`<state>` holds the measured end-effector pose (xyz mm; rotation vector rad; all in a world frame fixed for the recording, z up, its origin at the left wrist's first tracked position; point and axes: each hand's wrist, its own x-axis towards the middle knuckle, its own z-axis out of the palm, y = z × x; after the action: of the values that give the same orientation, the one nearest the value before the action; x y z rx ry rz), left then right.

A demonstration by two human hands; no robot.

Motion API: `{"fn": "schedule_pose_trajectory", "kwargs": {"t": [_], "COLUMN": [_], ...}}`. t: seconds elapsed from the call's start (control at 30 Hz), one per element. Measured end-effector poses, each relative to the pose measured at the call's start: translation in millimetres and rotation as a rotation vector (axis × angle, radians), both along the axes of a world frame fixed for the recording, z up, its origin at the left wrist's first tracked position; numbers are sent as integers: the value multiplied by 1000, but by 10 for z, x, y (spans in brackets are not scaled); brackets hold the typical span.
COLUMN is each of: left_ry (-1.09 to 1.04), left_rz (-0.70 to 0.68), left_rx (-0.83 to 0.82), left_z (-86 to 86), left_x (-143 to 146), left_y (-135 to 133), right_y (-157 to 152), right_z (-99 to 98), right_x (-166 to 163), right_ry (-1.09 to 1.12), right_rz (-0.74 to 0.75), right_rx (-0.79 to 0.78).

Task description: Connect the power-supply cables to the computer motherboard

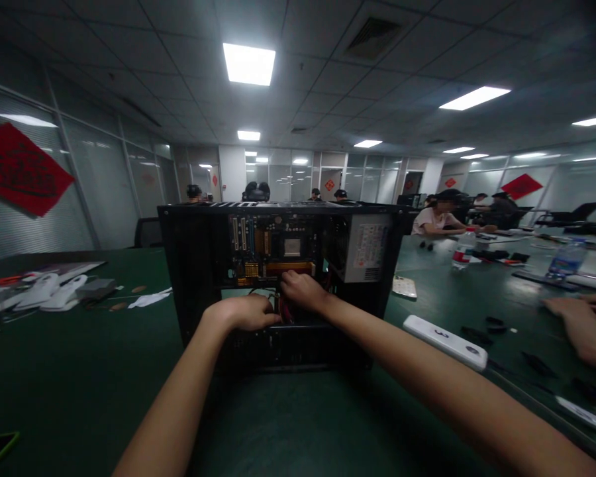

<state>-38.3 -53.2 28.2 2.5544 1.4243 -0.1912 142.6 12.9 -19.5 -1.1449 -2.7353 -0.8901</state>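
Observation:
A black computer case stands on the table in front of me with its side open. Both my hands reach into its lower middle. My left hand is closed at a bundle of dark and red cables, its fingertips partly hidden. Just above and to the right, my right hand has its fingers curled round the upper part of the same cables. Behind them is the motherboard, with a pale square processor and yellow slots. The power supply fills the case's upper right.
White adapters and a grey box lie left on the green table. At right are a white power strip, bottles and dark small parts. A co-worker's hands rest at the right edge.

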Motion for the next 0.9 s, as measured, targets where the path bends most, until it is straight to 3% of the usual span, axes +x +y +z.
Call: {"fn": "schedule_pose_trajectory", "kwargs": {"t": [0.37, 0.9], "left_ry": [18, 10], "left_rz": [35, -30], "left_rx": [-41, 4], "left_z": [-42, -2], "left_x": [-40, 22], "left_y": [63, -17], "right_y": [-76, 11], "right_z": [11, -16], "right_x": [112, 152], "right_ry": [97, 208], "right_rz": [-72, -232], "right_rx": [-2, -101]}}
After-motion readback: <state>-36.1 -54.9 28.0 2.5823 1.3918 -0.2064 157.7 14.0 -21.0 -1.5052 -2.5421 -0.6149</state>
